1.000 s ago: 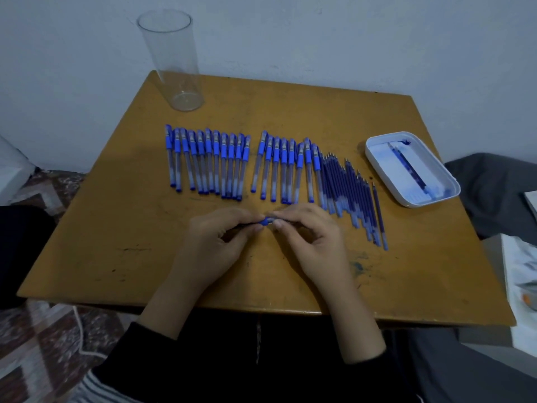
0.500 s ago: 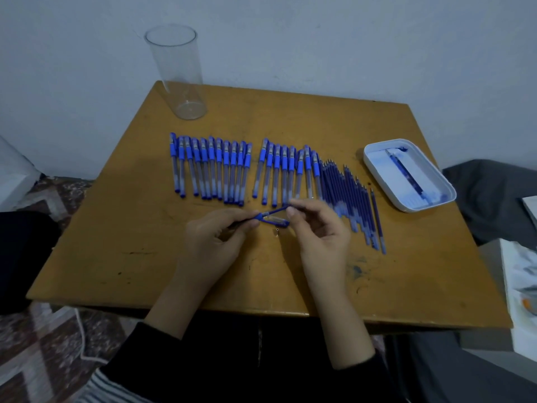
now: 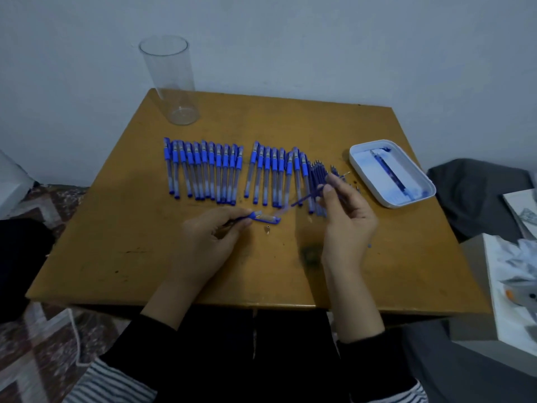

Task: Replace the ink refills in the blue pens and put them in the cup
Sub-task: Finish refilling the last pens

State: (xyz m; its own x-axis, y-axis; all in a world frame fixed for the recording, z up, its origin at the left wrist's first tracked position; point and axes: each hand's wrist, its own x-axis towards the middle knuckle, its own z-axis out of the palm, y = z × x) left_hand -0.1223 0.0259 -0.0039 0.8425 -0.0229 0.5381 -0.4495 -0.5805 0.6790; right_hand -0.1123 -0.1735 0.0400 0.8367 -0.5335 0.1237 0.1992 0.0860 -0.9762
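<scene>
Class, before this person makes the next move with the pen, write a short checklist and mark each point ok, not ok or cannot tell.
1. Left hand grips the pen: ok.
2. Right hand pinches the refill: ok.
3. Refill fully clear of the pen: cannot tell, blurred.
4. Tray has room: ok.
5. Cup upright, mouth open: ok.
6. Small loose part in sight on the table: ok.

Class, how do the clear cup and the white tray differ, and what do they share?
The cup is tall, round and see-through; the tray is low, oblong and white. The cup holds nothing; the tray holds a blue refill. The cup stands at the far left corner, the tray near the right edge. Both sit open-topped on the table.
</scene>
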